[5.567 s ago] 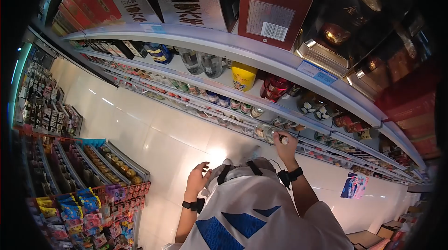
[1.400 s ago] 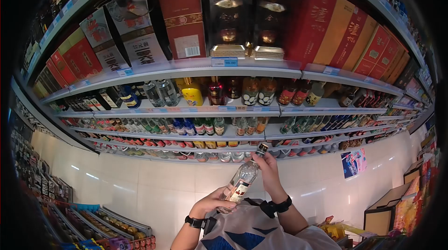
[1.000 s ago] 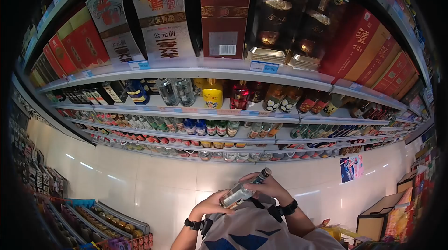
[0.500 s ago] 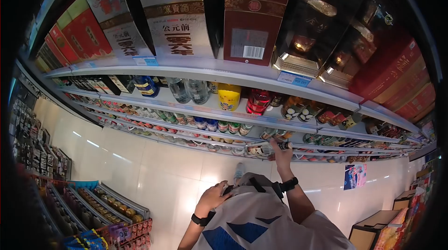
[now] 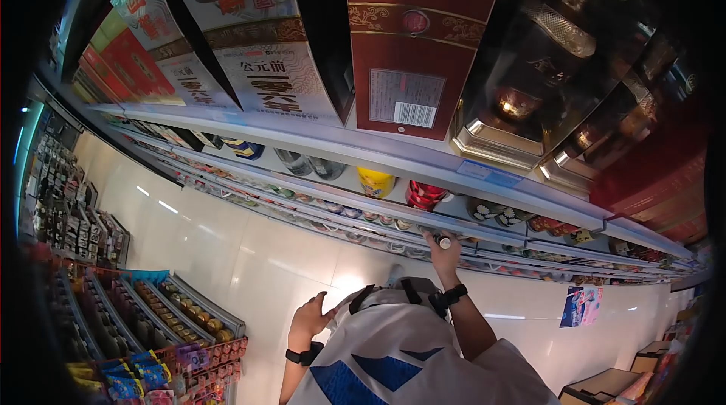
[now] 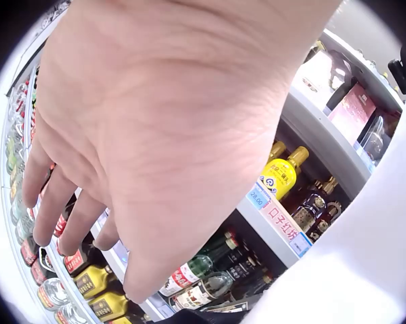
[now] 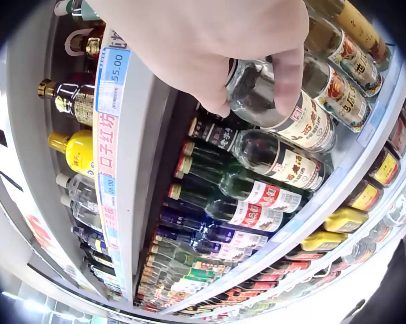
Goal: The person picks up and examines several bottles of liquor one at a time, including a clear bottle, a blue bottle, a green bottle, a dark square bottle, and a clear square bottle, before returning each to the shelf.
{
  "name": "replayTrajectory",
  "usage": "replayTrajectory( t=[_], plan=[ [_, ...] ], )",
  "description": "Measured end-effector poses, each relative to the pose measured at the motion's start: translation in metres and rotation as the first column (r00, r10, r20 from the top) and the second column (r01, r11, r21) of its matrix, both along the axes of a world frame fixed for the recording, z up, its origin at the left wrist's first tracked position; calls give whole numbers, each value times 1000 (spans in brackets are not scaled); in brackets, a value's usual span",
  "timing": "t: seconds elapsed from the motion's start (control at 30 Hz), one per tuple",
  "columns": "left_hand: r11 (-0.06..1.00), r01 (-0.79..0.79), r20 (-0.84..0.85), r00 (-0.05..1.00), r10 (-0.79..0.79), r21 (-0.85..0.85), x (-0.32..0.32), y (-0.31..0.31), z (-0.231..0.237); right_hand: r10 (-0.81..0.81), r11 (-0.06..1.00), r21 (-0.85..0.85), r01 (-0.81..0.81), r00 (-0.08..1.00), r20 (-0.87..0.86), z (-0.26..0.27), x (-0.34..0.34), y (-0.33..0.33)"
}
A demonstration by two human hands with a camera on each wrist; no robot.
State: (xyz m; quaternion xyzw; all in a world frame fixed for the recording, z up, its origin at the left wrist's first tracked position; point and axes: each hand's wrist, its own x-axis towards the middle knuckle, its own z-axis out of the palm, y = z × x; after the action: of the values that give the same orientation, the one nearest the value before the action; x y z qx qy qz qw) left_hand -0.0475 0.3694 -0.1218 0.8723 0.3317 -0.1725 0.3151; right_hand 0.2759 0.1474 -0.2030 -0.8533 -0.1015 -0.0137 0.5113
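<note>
Apparently, the step in hand is the placing or the gripping of a clear glass liquor bottle among the bottles of a middle shelf; which one, a single moment cannot tell me. The right hand is clamped on this bottle, with fingers curled round its upper part, so the neck is hidden in the right-wrist view. In my judgement, the next move calls for a steady, straight wrist, and for care with the neighbours.

As for direction, the bottle's long axis is near to upright: in the head view its cap faces up to the camera. In the right-wrist view it slants in the same way as a matching bottle just beside it, base towards the shelf's front edge in that picture. Whether the base fully rests on the shelf, I cannot tell.

Meanwhile the left hand holds nothing; it hangs near the body with its fingers loose and apart.
</note>
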Motion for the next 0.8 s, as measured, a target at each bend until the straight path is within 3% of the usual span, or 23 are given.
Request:
replayTrajectory(
  t=[0.13, 0.23, 0.3, 0.43, 0.5, 0.57, 0.67, 0.77, 0.8],
  plan=[
    [1000, -7, -20, 1000, 6, -27, -3, 6, -3, 25, 996, -78, -35, 992, -123, -12, 9, 15],
    [994, -67, -22, 998, 66, -81, -4, 4, -10, -40, 986, -165, 38, 999, -9, -20, 14, 24],
    [989, -99, -25, 995, 97, -111, -3, 2, -14, 28, 975, -216, -56, 991, -132, -28, 23, 28],
    [988, -84, -70, 995, 75, -132, 4, -3, -3, 62, 958, -274, -88, 993, -101, -32, 35, 34],
    [986, -82, -79, 994, 71, -145, 5, -3, -5, 128, 921, -335, -199, 967, -221, -38, 42, 35],
    [986, -82, -76, 995, 71, -148, 6, 0, -5, 129, 919, -348, -183, 977, -173, -44, 45, 34],
    [985, -83, -58, 996, 75, -154, 2, 2, -16, 114, 831, -496, -251, 950, -290, -58, 53, 32],
    [989, -67, -8, 998, 67, -133, 0, 5, -23, 98, 846, -504, -175, 979, -176, -80, 64, 35],
    [987, -68, -23, 998, 66, -143, 3, 3, -9, 115, 814, -537, -222, 967, -226, -78, 67, 35]
  ],
)
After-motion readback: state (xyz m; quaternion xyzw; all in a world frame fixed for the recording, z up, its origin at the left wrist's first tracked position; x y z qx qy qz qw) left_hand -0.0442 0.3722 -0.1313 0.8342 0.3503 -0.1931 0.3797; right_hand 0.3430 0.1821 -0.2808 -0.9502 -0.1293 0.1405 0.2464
